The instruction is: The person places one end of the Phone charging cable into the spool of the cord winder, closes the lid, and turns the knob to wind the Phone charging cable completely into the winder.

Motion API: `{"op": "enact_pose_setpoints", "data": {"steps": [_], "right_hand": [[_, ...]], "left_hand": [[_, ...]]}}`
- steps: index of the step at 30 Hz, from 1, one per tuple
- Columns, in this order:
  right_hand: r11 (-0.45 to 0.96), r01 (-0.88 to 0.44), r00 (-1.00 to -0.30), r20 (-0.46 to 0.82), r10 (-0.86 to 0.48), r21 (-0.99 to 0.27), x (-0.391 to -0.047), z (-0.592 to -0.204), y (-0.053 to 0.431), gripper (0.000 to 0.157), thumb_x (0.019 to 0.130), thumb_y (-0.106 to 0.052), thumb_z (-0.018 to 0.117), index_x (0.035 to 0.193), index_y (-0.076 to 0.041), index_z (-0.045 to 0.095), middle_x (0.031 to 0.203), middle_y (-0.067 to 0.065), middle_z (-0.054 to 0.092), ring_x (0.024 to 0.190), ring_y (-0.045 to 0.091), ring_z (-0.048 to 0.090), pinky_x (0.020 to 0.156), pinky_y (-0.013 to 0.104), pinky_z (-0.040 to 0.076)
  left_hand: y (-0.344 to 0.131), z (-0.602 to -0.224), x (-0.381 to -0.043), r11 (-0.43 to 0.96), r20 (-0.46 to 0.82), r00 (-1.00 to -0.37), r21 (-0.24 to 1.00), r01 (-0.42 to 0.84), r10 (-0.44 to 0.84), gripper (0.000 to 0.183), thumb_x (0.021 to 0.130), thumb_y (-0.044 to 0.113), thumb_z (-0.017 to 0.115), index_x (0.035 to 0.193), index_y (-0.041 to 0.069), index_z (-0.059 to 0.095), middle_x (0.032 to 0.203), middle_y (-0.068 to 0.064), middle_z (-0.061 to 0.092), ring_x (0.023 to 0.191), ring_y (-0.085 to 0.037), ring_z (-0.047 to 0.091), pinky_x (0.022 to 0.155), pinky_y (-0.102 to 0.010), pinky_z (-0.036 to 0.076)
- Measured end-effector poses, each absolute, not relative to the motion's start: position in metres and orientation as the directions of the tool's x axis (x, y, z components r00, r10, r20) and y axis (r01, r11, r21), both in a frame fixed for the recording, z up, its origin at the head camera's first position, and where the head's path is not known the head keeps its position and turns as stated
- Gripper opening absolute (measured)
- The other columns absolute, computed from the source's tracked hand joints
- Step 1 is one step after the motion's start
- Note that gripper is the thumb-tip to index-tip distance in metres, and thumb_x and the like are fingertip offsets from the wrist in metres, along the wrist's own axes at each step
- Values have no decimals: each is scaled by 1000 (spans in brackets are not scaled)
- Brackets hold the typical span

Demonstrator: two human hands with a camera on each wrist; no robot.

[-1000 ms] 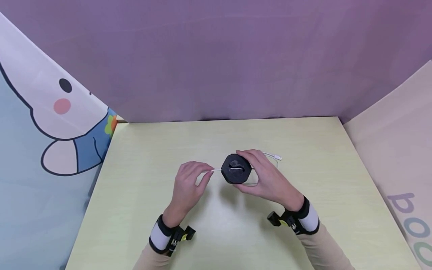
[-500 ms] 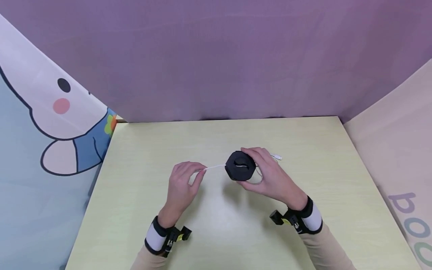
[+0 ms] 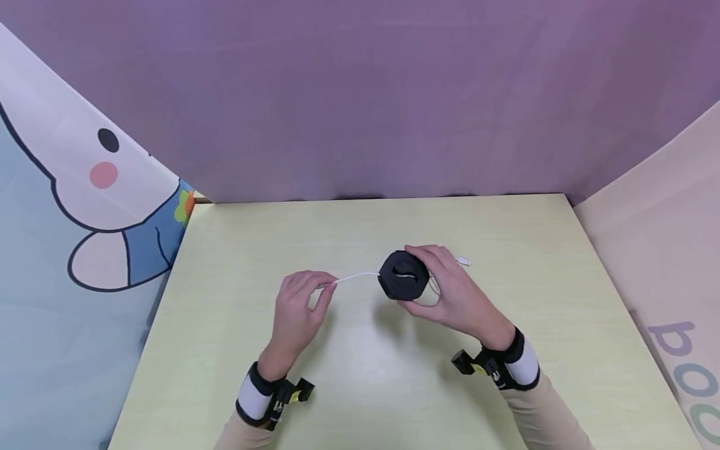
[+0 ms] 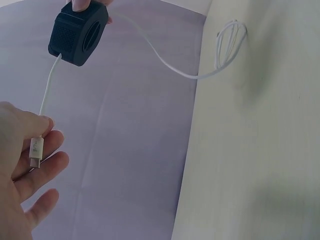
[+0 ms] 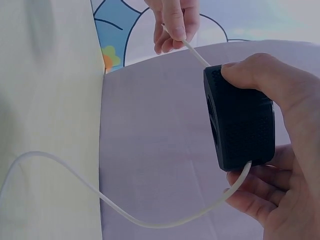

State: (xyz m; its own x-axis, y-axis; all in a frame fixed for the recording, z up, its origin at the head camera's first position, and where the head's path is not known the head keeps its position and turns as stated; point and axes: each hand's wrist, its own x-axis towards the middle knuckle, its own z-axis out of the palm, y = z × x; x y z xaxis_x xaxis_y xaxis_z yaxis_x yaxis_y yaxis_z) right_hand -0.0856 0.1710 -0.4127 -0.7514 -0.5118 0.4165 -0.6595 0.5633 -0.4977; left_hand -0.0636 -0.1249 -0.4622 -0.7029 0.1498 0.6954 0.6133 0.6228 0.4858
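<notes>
A black hexagonal cable winder (image 3: 403, 289) is held above the table by my right hand (image 3: 464, 303), thumb on one side and fingers on the other. White cable (image 3: 358, 275) comes out of its left side to my left hand (image 3: 295, 315), which pinches it between thumb and fingertips. In the left wrist view a USB-C plug (image 4: 36, 150) pokes out past the pinching thumb. From the winder's opposite side, the right wrist view has more white cable (image 5: 160, 225) curving down toward the table. Behind my right hand, the cable's other plug (image 3: 463, 260) shows.
The pale wooden table (image 3: 360, 387) lies beneath both hands. A loose loop of cable (image 4: 232, 45) rests on it in the left wrist view. Purple cloth (image 3: 360, 106) hangs at the back, with printed panels on either side.
My left hand has moved left and my right hand, with the winder, slightly right and away. The stretch of cable between them has grown longer and now bows a little.
</notes>
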Motion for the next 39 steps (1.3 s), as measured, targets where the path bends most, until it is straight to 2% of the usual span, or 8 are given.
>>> {"op": "enact_pose_setpoints", "data": {"steps": [6,13,31,39], "right_hand": [[570,-653,-757,410,-509,-498,-86,-414,173,87,75,-32,91,149,-9,50,132,4,60,125,21,53,104,41,50],[580,-645,-764,400,-506,-499,-86,-415,175,88,74,-32,91,148,-9,50,132,5,60,126,22,53,103,42,50],[578,-643,-766,404,-501,-503,-86,-417,180,88,74,-29,92,148,-7,50,131,6,60,121,22,53,100,42,51],[592,-638,-770,397,-499,-493,-86,-418,180,88,74,-29,91,149,-7,50,134,6,59,124,23,53,101,43,50]], "left_hand": [[-127,-463,-65,635,675,-725,502,587,138,7,90,6,77,97,3,76,94,-9,77,89,-27,71,88,-49,52],[-127,-465,-68,666,697,-707,472,577,119,10,87,2,79,96,4,76,93,-9,77,88,-29,72,85,-51,53],[-136,-470,-69,710,680,-732,492,504,47,13,84,0,81,95,4,77,91,-8,76,83,-28,73,82,-50,53],[-138,-468,-69,715,683,-729,489,499,41,11,85,0,80,95,4,76,90,-8,76,83,-28,72,83,-50,53]]}}
